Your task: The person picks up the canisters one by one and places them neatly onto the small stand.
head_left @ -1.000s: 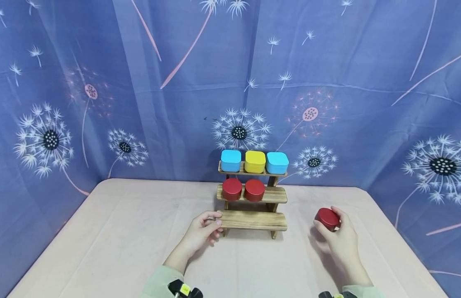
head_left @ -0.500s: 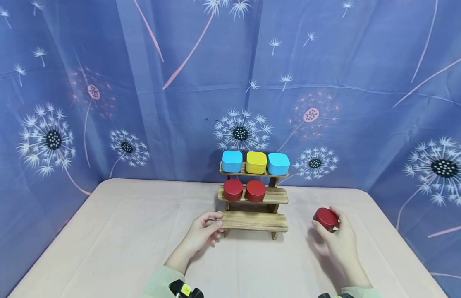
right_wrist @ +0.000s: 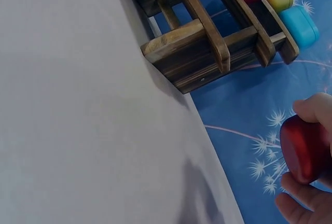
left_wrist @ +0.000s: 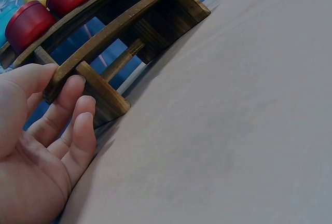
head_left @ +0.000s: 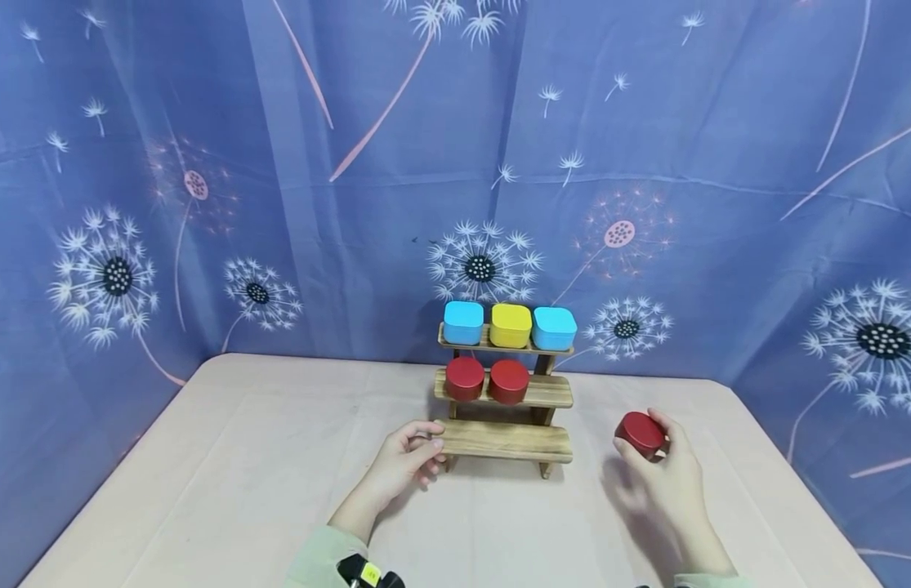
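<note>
A three-tier wooden display stand (head_left: 510,441) stands on the table. My left hand (head_left: 399,465) pinches the left end of its lowest shelf between thumb and fingers; in the left wrist view the thumb (left_wrist: 36,76) lies over the shelf end. To the right of the stand, my right hand (head_left: 668,474) grips a red round tin (head_left: 641,433) by its sides, above the table, with its shadow on the cloth below. Two more red round tins (head_left: 465,378) sit on the middle shelf, at its left and centre. Bare wood shows along the lowest shelf.
On the top shelf are a blue box (head_left: 463,323), a yellow box (head_left: 511,326) and another blue box (head_left: 554,328), all with rounded corners. A pale cloth covers the table (head_left: 279,441). Blue dandelion-print curtains (head_left: 367,245) hang behind and at both sides.
My right hand, with the red tin, has shifted slightly left toward the stand. My left hand keeps its hold on the shelf end. The head view has drifted a little.
</note>
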`<state>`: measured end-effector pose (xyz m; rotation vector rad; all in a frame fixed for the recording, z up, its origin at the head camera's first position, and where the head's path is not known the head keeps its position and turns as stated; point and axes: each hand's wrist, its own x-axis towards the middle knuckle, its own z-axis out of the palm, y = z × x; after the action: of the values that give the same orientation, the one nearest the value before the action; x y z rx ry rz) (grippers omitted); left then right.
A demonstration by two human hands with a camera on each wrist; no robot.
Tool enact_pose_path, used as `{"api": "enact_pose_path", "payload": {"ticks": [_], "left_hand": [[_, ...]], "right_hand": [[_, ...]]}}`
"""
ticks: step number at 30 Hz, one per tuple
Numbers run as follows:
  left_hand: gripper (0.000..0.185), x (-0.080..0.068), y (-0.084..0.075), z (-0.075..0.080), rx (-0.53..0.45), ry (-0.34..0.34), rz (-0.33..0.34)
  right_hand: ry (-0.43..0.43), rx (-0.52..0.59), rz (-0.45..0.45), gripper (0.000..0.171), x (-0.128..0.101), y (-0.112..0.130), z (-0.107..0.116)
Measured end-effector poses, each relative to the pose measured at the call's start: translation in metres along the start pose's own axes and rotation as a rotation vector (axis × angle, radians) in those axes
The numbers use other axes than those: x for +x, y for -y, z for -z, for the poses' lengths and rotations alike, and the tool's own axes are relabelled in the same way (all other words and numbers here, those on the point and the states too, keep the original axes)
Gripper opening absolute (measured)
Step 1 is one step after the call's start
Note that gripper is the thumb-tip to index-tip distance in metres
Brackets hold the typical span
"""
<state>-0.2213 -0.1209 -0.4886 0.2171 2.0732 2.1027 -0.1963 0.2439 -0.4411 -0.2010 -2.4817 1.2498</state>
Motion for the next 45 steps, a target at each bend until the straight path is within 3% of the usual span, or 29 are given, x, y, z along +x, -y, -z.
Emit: {"api": "enact_pose_path", "payload": {"ticks": [12, 27, 45], "left_hand": [[0.035, 0.000, 0.000, -0.002, -0.009, 0.013, -0.017], [0.033, 0.002, 0.001, -0.001, -0.008, 0.006, -0.010], [0.036, -0.001, -0.001, 0.000, -0.019, 0.003, -0.017]], "right_hand": [[0.022, -0.007, 0.004, 0.073, -0.002, 0.006, 0.001], [-0.025, -0.004, 0.114, 0.068, 0.006, 0.012, -0.001], [0.009, 0.021, 0.146, 0.067, 0.003, 0.029, -0.003]]}}
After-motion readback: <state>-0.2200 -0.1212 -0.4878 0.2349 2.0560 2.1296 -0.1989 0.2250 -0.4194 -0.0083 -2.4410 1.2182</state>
